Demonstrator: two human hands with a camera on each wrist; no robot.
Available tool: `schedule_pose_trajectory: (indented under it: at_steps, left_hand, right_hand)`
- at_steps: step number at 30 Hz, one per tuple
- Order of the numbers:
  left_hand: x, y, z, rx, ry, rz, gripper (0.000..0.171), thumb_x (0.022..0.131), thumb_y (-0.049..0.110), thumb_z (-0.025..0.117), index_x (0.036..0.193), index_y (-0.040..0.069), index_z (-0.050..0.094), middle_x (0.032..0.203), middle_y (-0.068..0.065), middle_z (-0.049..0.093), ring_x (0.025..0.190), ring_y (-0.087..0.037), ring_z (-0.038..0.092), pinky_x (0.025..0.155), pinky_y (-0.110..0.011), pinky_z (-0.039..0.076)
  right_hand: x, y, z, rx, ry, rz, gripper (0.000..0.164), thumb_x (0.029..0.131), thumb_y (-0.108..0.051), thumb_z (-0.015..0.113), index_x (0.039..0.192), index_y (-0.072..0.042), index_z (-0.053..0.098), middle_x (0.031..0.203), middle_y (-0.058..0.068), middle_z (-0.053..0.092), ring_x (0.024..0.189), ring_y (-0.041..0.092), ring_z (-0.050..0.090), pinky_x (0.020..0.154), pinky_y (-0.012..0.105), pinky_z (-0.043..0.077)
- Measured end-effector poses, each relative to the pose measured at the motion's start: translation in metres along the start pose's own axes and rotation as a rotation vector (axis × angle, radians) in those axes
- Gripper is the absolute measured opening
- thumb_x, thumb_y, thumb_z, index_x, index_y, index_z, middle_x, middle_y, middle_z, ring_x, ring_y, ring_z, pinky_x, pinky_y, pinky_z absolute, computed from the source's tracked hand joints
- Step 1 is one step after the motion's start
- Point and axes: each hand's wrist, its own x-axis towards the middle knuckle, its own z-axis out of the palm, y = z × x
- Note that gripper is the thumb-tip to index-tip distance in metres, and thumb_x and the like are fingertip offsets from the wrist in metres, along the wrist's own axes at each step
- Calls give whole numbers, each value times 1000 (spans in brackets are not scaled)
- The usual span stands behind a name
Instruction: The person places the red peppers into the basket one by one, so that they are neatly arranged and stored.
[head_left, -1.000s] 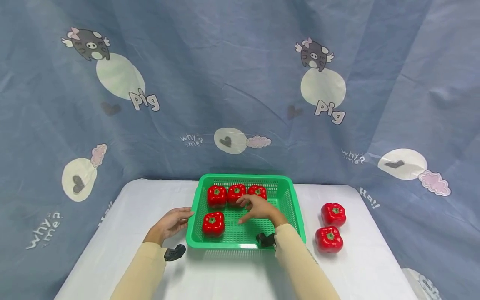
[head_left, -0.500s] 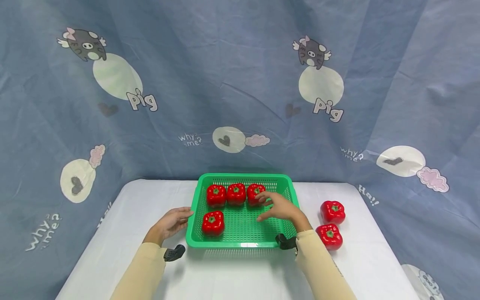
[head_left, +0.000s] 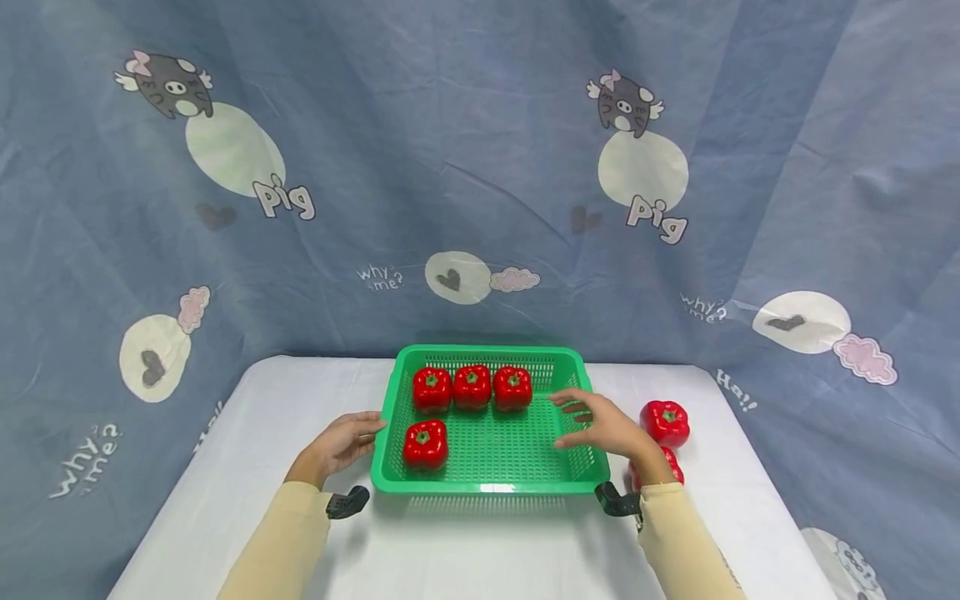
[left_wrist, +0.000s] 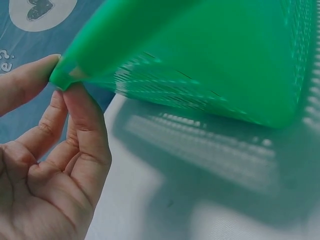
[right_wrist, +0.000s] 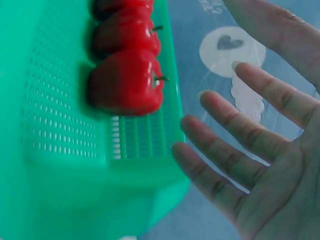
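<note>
A green plastic basket (head_left: 487,488) stands on the white table with several red bell peppers in it: three in a row along the back, and one bell pepper (head_left: 425,445) at the front left. My left hand (head_left: 341,446) pinches the basket's left rim between thumb and fingers, as the left wrist view shows at the rim (left_wrist: 62,80). Above the basket's right side is my right hand (head_left: 603,427), its fingers spread and holding nothing. In the right wrist view, the nearest bell pepper (right_wrist: 127,82) of the back row lies apart from the fingertips (right_wrist: 186,150).
Right of the basket, two more bell peppers lie on the table; the rear bell pepper (head_left: 665,423) is visible, the front one partly hidden by my right wrist. A blue patterned cloth (head_left: 480,167) hangs behind the table (head_left: 465,558).
My right hand has moved right, from over the middle of the basket to its right rim, uncovering the back-row peppers. My left hand has stayed at the left rim.
</note>
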Motion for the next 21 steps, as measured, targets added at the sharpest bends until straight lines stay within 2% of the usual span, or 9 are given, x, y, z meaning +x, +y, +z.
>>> schedule_pose_trajectory:
  at_steps: [4, 8, 12, 21]
  left_hand:
    - [0, 1, 0, 6, -1, 3, 53, 96, 14, 58, 138, -13, 40, 112, -6, 65, 96, -12, 64, 90, -31, 53]
    - [0, 1, 1, 3, -4, 1, 52, 96, 13, 58, 137, -13, 40, 110, -5, 66, 96, -12, 65, 89, -30, 54]
    - [0, 1, 2, -3, -8, 0, 53, 96, 14, 57, 138, -13, 39, 109, -3, 66, 96, -12, 65, 89, -30, 54]
    - [0, 0, 0, -10, -12, -2, 55, 96, 15, 58, 139, -12, 38, 116, -6, 65, 100, -13, 64, 93, -32, 52]
  right_hand:
    - [-13, 4, -7, 23, 37, 10, 64, 76, -16, 82, 132, -4, 53, 130, 17, 55, 118, 40, 53, 97, 55, 46]
    - [-26, 10, -15, 29, 65, 64, 66, 76, -18, 82, 133, -5, 53, 133, 18, 53, 121, 42, 50, 97, 56, 46]
    - [-36, 18, -22, 8, 84, 81, 65, 77, -18, 82, 133, -5, 52, 134, 20, 53, 123, 44, 48, 97, 57, 45]
    - [-53, 36, -25, -73, 232, 77, 62, 73, -18, 85, 127, -7, 58, 124, 13, 59, 118, 40, 52, 99, 57, 43]
